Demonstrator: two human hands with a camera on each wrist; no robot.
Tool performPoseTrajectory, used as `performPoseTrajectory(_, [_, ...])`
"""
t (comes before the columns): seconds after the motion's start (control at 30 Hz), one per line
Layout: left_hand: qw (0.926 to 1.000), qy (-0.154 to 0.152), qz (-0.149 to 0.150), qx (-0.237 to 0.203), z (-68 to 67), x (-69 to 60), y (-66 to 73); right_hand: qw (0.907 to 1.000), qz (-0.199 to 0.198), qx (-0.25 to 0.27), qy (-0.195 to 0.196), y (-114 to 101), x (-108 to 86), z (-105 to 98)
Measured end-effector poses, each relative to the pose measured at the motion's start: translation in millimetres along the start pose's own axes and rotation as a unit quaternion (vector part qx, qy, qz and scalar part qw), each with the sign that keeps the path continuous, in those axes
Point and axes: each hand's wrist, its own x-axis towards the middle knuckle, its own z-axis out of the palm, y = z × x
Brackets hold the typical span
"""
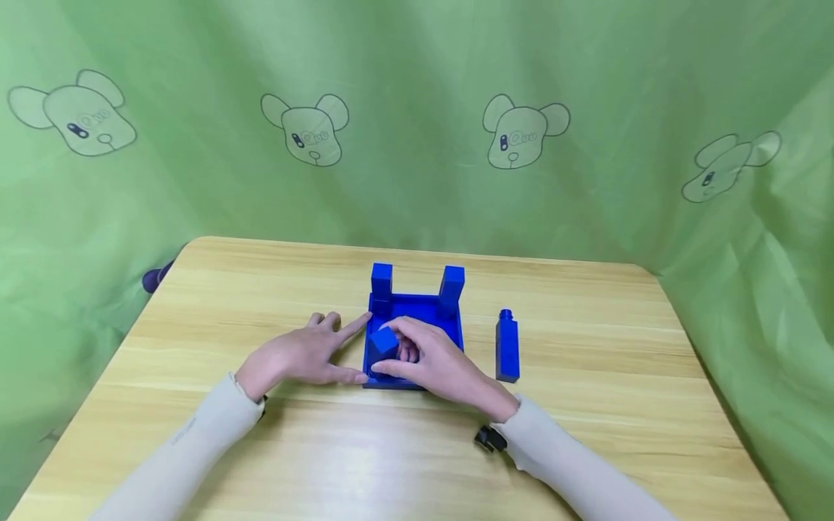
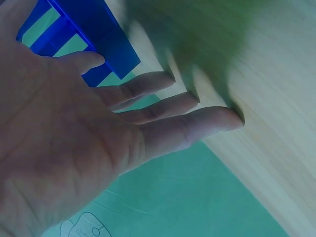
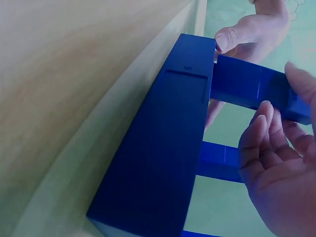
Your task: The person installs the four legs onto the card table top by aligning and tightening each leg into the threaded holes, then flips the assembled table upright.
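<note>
While the blue tray (image 1: 417, 310) holds two blue square posts (image 1: 382, 278), the right hand (image 1: 439, 359) pinches a third (image 1: 383, 341), left hand (image 1: 305, 354) spread; another (image 1: 507, 351) lies loose toward the bench's (image 1: 619, 362) right edge.

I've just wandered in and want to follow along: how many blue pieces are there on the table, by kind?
Blue tray: 1
Blue posts: 4 (far-left post, far-right post, gripped post in the right hand, lying post)
Total: 5
</note>
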Motion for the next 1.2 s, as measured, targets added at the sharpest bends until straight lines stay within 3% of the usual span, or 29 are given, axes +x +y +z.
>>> performPoseTrajectory(0.33, [1.0000, 0.002, 0.003, 0.009, 1.0, -0.1, -1.3, 0.9990, -0.025, -0.033, 0.016, -3.8, -3.1, -0.1])
performPoseTrajectory(0.87, [1.0000, -0.002, -0.001, 0.008, 1.8, 0.9, -1.4, 0.9994, -0.003, -0.034, 0.009, -4.6, -3.5, 0.1])
performPoseTrajectory(0.97, [1.0000, -0.001, 0.003, 0.006, 2.0, 0.9, -1.1, 0.9999, 0.004, -0.016, 0.006, -4.3, -3.0, 1.5])
performPoseTrajectory(1.1, [1.0000, 0.000, 0.003, 0.003, 2.6, 0.4, -0.9, 0.9999, 0.001, 0.007, 0.014, -3.3, -2.8, 4.0])
performPoseTrajectory(1.2, [1.0000, -0.001, 0.000, 0.004, 3.1, -0.1, -1.3, 0.9997, -0.005, -0.003, 0.024, -3.3, -3.7, 5.1])
